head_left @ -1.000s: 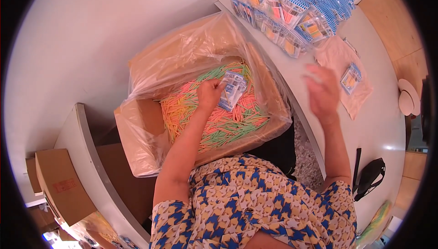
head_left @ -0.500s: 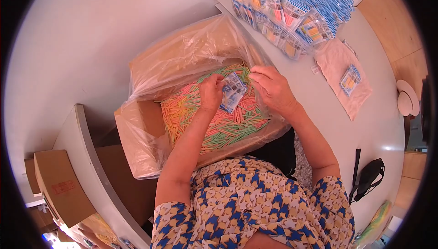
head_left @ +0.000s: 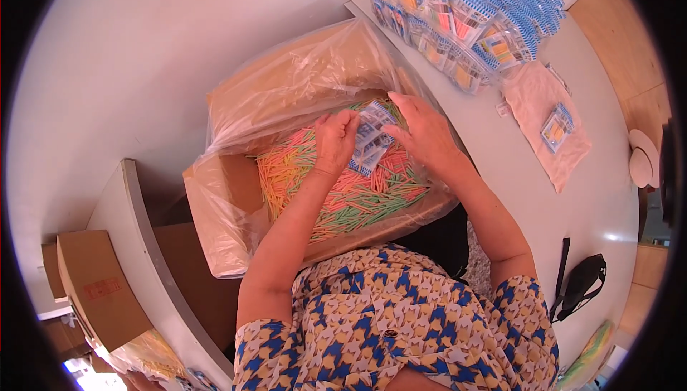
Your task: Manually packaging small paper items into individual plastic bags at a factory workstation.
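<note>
My left hand (head_left: 336, 140) is closed, its fingertips pinching the side of a small clear plastic packet (head_left: 372, 137) with blue-and-white patterned edges. To the packet's right is my right hand (head_left: 428, 137), its thumb and fingers apart, the thumb tip at the packet's edge. I see nothing held in that hand. Both hands are over a cardboard box (head_left: 236, 183) lined with a clear plastic bag (head_left: 286, 104). Inside lies a loose heap of thin sticks (head_left: 343, 212) in pink, orange, yellow and green. Whether the packet has sticks in it I cannot tell.
A large pile of filled packets (head_left: 458, 22) stands on the white table (head_left: 522, 212) at the far right. Another packet (head_left: 557, 129) lies on a pink cloth (head_left: 533, 97). Farther right is a black strapped item (head_left: 581, 287). Cardboard boxes (head_left: 107, 291) stand beyond a panel at left.
My right hand has spread its thumb and fingers and its thumb has come to the packet. The packet has shifted slightly; my left hand still grips it.
</note>
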Tool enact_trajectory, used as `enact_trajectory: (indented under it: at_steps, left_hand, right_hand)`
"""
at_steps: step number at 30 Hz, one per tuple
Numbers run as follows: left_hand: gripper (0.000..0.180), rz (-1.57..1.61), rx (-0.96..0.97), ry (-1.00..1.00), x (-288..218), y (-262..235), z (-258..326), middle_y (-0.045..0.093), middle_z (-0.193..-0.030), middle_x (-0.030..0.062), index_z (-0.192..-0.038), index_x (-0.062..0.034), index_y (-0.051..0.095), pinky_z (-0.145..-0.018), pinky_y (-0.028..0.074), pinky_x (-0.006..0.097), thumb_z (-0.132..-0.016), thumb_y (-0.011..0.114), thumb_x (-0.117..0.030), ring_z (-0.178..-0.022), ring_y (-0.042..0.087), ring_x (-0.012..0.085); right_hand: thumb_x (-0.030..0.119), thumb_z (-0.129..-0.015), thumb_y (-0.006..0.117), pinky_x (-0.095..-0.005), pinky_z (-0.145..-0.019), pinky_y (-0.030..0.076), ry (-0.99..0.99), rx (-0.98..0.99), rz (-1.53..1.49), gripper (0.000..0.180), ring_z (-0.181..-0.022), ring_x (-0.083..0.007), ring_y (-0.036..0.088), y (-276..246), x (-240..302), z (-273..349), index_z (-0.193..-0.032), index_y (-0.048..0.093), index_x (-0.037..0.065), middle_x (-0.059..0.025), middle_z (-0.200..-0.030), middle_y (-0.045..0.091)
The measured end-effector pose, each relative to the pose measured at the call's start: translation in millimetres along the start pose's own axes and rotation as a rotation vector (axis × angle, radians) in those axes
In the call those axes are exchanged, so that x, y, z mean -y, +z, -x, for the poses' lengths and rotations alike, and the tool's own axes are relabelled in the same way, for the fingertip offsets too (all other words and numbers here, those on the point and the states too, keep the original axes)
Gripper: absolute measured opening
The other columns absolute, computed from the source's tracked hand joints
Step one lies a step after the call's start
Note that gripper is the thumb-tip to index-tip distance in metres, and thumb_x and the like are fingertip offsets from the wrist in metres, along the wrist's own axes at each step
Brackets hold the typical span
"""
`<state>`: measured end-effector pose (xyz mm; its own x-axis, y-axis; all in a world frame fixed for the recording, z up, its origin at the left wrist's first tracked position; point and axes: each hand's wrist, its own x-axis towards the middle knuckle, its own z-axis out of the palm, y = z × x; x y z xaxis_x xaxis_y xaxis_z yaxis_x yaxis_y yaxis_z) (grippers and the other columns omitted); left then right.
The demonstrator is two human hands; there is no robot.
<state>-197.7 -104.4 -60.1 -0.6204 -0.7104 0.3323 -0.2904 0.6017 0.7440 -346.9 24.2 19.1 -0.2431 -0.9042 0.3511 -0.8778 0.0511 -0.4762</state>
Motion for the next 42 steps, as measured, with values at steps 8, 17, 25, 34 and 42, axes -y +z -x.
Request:
enact_trajectory:
  at_steps: [8, 17, 25, 34, 42]
  left_hand:
    - [0.016, 0.809, 0.223, -0.335, -23, -30, 7, 0.06, -0.076, -0.0046, -0.091, 0.0015, 0.063, -0.066, 0.044, 0.022, -0.09, 0.059, -0.014, -0.07, 0.05, 0.0036]
    - [0.015, 0.518, 0.008, -0.302, 3, -128, 33, 0.063, -0.082, -0.0025, -0.096, 0.0015, 0.065, -0.066, 0.045, 0.021, -0.091, 0.058, -0.011, -0.073, 0.053, 0.0032]
    - [0.014, 0.619, -0.42, -0.349, 23, -163, 77, 0.062, -0.074, -0.0031, -0.091, 0.0023, 0.066, -0.062, 0.044, 0.019, -0.088, 0.061, -0.011, -0.068, 0.051, 0.0025]
    - [0.014, 0.645, -0.444, -0.327, 34, -159, 72, 0.063, -0.075, -0.0014, -0.091, 0.003, 0.066, -0.062, 0.046, 0.02, -0.088, 0.061, -0.01, -0.069, 0.053, 0.0028]
    - [0.014, 0.68, -0.445, -0.353, 35, -162, 73, 0.064, -0.076, -0.0012, -0.091, 0.0027, 0.066, -0.063, 0.046, 0.02, -0.089, 0.06, -0.01, -0.07, 0.054, 0.0034]
  right_hand:
    - [0.015, -0.085, 0.061, -0.0302, -0.069, 0.046, 0.225, 0.332, -0.253, 0.017, -0.072, -0.0179, 0.056, 16, -2, -25, -0.093, 0.062, -0.001, -0.0094, -0.08, 0.06]
    - [0.011, -0.079, 0.058, -0.0391, -0.062, 0.046, -0.182, 0.594, -0.435, 0.013, -0.069, -0.028, 0.058, 82, 42, -19, -0.074, 0.06, 0.0, -0.0149, -0.076, 0.06]
    - [0.014, -0.079, 0.054, -0.0452, -0.073, 0.048, -0.63, 0.897, 0.033, 0.016, -0.087, -0.0314, 0.062, 181, 134, 0, -0.076, 0.064, 0.002, -0.0144, -0.086, 0.061]
    - [0.012, -0.076, 0.055, -0.0382, -0.065, 0.049, -0.81, 0.917, 0.42, 0.021, -0.091, -0.028, 0.062, 259, 165, 38, -0.092, 0.069, 0.009, -0.0118, -0.099, 0.065]
    - [0.022, -0.082, 0.055, -0.0415, -0.077, 0.042, -1.069, 0.761, 0.669, 0.026, -0.101, -0.0225, 0.054, 226, 172, 36, -0.101, 0.069, 0.012, -0.0046, -0.106, 0.063]
